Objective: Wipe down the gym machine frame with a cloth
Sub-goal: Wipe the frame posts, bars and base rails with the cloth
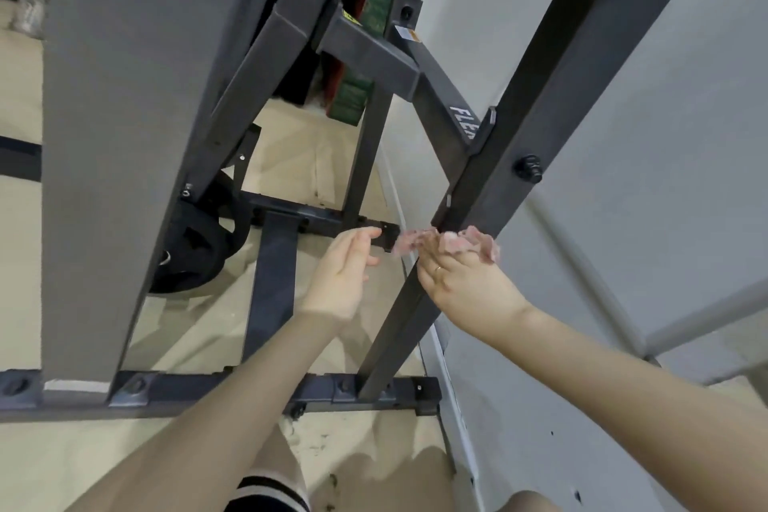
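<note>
Right hand (pixel 461 283) fingers bunch soft, limp pink cloth (pixel 453 243) against slanted dark steel frame post (pixel 490 195); left hand (pixel 345 266) loosely curled, holding nothing.

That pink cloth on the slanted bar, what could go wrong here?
The pink cloth is bunched around the slanted bar in the right hand; it may slip off. Above, a black bolt knob sticks out and could snag cloth or knuckles. The left hand holds nothing.
</note>
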Available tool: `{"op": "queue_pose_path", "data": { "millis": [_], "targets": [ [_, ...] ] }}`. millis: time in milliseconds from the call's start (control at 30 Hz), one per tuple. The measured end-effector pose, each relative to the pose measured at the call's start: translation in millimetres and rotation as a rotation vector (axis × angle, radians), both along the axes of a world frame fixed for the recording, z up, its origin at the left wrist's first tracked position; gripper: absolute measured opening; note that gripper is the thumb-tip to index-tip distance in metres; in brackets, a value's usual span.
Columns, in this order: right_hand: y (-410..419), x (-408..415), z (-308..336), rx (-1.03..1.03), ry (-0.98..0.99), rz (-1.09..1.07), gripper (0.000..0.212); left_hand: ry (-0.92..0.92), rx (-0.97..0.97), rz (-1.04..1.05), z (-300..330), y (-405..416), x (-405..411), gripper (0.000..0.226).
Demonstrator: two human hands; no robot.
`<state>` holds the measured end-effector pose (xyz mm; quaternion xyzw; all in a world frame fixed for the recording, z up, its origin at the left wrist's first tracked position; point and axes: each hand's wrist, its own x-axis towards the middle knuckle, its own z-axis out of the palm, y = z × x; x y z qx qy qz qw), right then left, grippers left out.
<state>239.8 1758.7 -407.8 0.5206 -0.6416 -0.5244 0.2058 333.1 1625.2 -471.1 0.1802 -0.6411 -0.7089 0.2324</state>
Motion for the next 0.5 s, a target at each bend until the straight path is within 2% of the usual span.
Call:
{"op": "queue_pose_path", "data": {
  "millis": [67, 167, 267, 333, 400, 500],
  "targets": [
    [-6.7, -2.6, -7.1, 0.003, 0.012, -0.004, 0.05, -0.025, 0.03, 0.021, -15.1, 3.7, -4.2, 0.035],
    [-9.7, -6.8, 2.8, -0.09, 0.014, 0.128, 0.039, -0.063, -0.007, -0.006, -31.2, 11.2, -12.4, 0.032],
    [-6.5, -8.7, -3.1, -0.195, 0.043, 0.125, 0.042, -0.18, -0.126, -0.128, -53.8, 14.4, -28.6, 0.053],
    [1.1, -10.9, -40.7, -0.092, 0.053, 0.102, 0.053, -0.249, -0.068, -0.208, -70.9, 16.6, -39.8, 0.054],
    [10.6, -18.2, -108.4, 0.018, -0.126, 0.004, 0.062, -0.273, -0.015, -0.231, -87.9, 17.8, -43.7, 0.054],
    [17.5, -20.8, -178.4, 0.083, -0.25, -0.136, 0.048, -0.205, 0.006, -0.29, -111.3, 19.3, -45.2, 0.054]
  ]
}}
